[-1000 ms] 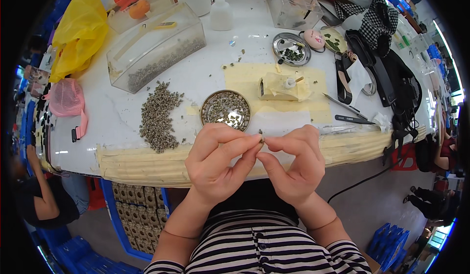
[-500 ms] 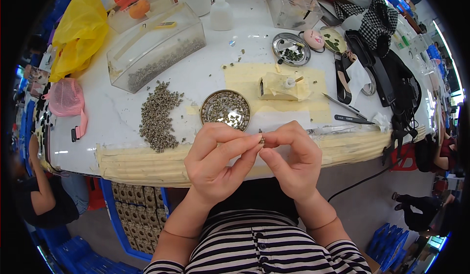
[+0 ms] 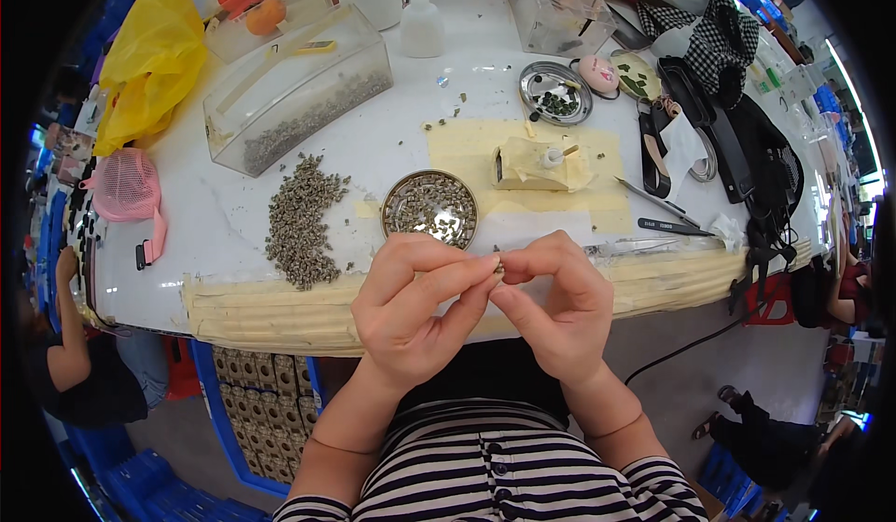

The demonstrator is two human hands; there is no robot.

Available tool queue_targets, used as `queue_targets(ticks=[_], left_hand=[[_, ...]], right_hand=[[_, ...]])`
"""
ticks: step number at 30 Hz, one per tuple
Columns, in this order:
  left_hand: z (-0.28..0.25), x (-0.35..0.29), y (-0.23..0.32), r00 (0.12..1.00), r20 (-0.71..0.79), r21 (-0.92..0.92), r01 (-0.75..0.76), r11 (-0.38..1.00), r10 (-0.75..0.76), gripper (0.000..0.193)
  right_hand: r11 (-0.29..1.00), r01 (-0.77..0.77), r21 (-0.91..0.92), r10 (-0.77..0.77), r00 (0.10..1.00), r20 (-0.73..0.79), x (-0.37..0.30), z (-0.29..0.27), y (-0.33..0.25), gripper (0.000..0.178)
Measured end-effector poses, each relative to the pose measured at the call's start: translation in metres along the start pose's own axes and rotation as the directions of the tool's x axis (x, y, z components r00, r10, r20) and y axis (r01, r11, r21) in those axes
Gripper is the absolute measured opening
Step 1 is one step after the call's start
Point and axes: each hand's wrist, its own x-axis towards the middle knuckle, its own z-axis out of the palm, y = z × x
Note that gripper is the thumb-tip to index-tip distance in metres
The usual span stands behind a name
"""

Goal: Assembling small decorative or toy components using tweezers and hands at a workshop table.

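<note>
My left hand [image 3: 415, 307] and my right hand [image 3: 555, 303] meet above the front edge of the table. Between their fingertips is a small metal part [image 3: 499, 265], mostly covered by the fingers. The left thumb and forefinger pinch it, and the right forefinger and thumb press at its other side. Just beyond the left hand stands a round metal dish [image 3: 429, 207] with many small metal pieces in it. Left of the dish lies a loose heap of small grey-brown metal parts [image 3: 303, 223]. A small taped block [image 3: 530, 167] with a little white-capped bottle stands beyond the right hand.
At the back left is a clear bin [image 3: 299, 88] of small parts, near a yellow bag [image 3: 149, 65] and a white squeeze bottle [image 3: 422, 27]. Tweezers [image 3: 672, 227] lie on the right, beside black straps. A second dish [image 3: 556, 93] holds dark bits. A blue crate [image 3: 229, 419] stands below the table.
Both hands stay in place; my right thumb has shifted slightly toward the left fingertips. In the background, a person at the lower right has moved.
</note>
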Motion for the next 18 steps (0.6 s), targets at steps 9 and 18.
queue_targets(ticks=[9,18], left_hand=[[0.001,-0.0016,-0.0014,1.0,-0.009,0.023,0.009,1.0,-0.009,0.026],[0.0003,0.0,-0.0014,1.0,0.012,-0.009,0.006,1.0,-0.006,0.027]], right_hand=[[0.82,0.385,-0.424,-0.41,0.912,0.037,0.0037,-0.0055,-0.0016,0.037],[0.982,0.11,-0.152,-0.109,0.994,0.017,0.0019,-0.0052,0.0041,0.033]])
